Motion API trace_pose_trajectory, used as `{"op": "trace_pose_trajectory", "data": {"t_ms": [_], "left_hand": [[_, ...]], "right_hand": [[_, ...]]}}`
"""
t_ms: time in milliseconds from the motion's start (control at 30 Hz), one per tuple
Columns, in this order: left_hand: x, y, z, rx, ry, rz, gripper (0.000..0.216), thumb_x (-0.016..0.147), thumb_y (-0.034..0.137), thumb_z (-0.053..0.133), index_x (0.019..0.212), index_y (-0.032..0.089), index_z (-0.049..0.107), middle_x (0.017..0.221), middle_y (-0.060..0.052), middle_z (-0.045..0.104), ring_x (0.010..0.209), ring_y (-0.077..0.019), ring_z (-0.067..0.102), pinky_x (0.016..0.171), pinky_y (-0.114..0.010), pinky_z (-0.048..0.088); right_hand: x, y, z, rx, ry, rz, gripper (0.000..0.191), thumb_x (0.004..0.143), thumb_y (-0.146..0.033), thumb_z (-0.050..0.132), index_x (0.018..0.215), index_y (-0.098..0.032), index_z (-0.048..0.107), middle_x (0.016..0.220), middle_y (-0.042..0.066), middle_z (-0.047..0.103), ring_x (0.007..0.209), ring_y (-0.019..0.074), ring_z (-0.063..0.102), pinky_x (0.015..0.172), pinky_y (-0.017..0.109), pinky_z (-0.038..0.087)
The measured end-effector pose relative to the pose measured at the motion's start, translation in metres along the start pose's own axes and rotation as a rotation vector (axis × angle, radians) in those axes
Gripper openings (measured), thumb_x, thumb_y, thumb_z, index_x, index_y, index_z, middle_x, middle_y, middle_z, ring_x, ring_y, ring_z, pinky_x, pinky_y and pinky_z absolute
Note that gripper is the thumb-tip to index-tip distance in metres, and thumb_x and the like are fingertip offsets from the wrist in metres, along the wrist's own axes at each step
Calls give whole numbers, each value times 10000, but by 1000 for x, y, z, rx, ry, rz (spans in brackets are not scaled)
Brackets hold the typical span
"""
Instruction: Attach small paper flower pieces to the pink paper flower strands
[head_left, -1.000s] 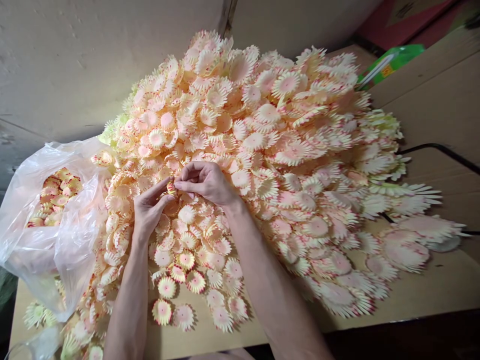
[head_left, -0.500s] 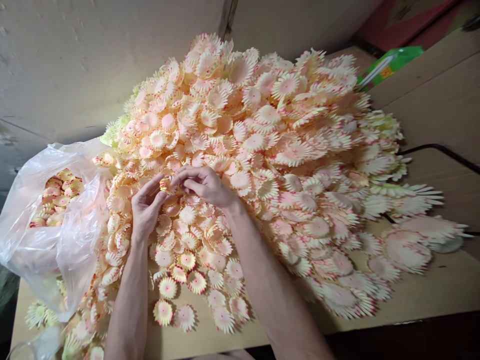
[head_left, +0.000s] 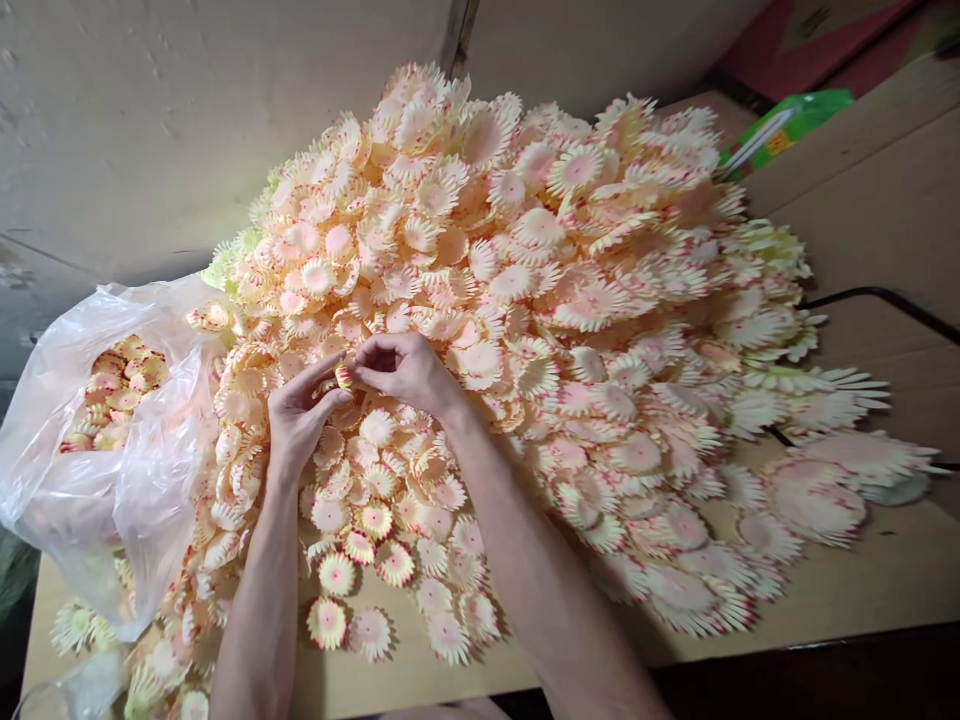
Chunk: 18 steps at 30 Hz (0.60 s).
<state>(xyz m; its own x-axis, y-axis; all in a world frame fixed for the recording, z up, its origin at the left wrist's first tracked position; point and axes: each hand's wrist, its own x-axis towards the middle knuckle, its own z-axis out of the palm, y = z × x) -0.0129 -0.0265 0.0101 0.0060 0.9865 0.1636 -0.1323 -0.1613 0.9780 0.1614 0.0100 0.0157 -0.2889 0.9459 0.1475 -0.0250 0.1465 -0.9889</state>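
Above the petal heap [head_left: 540,300], nearer the table's [head_left: 885,580] left edge, our left hand [head_left: 300,415] pinches a small fringed petal disc [head_left: 343,376]; our right hand [head_left: 405,368] bunches its fingertips beside it, grip unclear. We seem mid-handling; the next move calls for light, steady pressure.

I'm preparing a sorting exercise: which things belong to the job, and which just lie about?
In the job:
left hand
right hand
held flower piece
heap of flower pieces
probably the plastic bag

Seemingly lying about:
green packet
black cord or rod

Small flower piece [head_left: 343,376] partly behind fingers [head_left: 321,370]
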Motion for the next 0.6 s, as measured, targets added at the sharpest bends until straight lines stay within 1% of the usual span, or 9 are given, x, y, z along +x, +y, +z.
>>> {"op": "trace_pose_trajectory", "data": {"t_ms": [67, 133, 233, 300, 333, 400, 467, 533, 600], "left_hand": [[0, -2, 0, 38, -1, 40, 464, 587, 218, 908, 1034, 233, 783, 1117, -83, 768, 1018, -228, 728, 872, -312, 608], [0, -5, 0, 96, 11, 87, 439, 577, 224, 911, 999, 222, 792, 1089, -87, 772, 1014, -232, 727, 890, -331, 606], [-1, -6, 2, 161, 58, 125, 365, 587, 236, 904, 935, 199, 802, 1019, -91, 781, 988, -235, 731, 910, -354, 603], [-2, -5, 3, 144, 86, 112, 343, 588, 243, 902, 910, 186, 801, 995, -91, 785, 955, -234, 740, 881, -349, 614], [-2, -5, 4, 131, 95, 95, 343, 591, 248, 900, 912, 181, 800, 991, -90, 787, 928, -230, 746, 853, -341, 622], [-3, -4, 4, 125, 115, 69, 347, 604, 266, 894, 924, 171, 798, 960, -82, 793, 842, -210, 755, 785, -315, 635], [-3, -4, 3, 148, 139, 60, 339, 626, 287, 882, 930, 163, 798, 906, -72, 797, 765, -189, 753, 737, -293, 638], [-3, -5, 3, 154, 161, 53, 327, 657, 306, 863, 941, 160, 796, 867, -63, 799, 734, -180, 752, 725, -286, 640], [-4, -6, 3, 130, 168, 24, 316, 692, 316, 841, 965, 165, 791, 873, -59, 800, 751, -183, 758, 744, -298, 646]], "right_hand": [[0, -2, -1, -70, 4, -59, 178, 729, -300, 756, 718, -148, 665, 696, 14, 646, 605, 110, 561, 567, 242, 465], [0, -3, -1, -138, 34, -129, 113, 722, -241, 739, 693, -155, 672, 789, 35, 673, 633, 113, 575, 587, 250, 479], [1, -5, 1, -141, 56, -203, 54, 705, -171, 707, 659, -166, 680, 955, 73, 722, 782, 154, 659, 719, 286, 547], [1, -4, 3, -86, 44, -183, 41, 695, -154, 694, 656, -164, 685, 982, 85, 746, 865, 184, 696, 792, 307, 569], [0, -3, 3, -57, 42, -156, 33, 690, -158, 696, 658, -161, 687, 974, 88, 754, 863, 190, 706, 792, 308, 576], [0, -1, 3, -9, 48, -93, 25, 682, -179, 706, 679, -155, 698, 932, 85, 763, 790, 183, 708, 736, 298, 582], [-1, 1, 2, 21, 58, -61, 47, 679, -193, 712, 702, -153, 708, 886, 70, 761, 732, 167, 689, 693, 285, 574], [-1, 2, 0, 36, 51, -51, 46, 674, -186, 702, 706, -153, 709, 810, 42, 742, 682, 144, 658, 663, 268, 554], [-2, 1, -1, 33, 33, -41, 18, 666, -172, 689, 668, -155, 688, 712, 9, 699, 623, 116, 612, 621, 247, 522]]}}
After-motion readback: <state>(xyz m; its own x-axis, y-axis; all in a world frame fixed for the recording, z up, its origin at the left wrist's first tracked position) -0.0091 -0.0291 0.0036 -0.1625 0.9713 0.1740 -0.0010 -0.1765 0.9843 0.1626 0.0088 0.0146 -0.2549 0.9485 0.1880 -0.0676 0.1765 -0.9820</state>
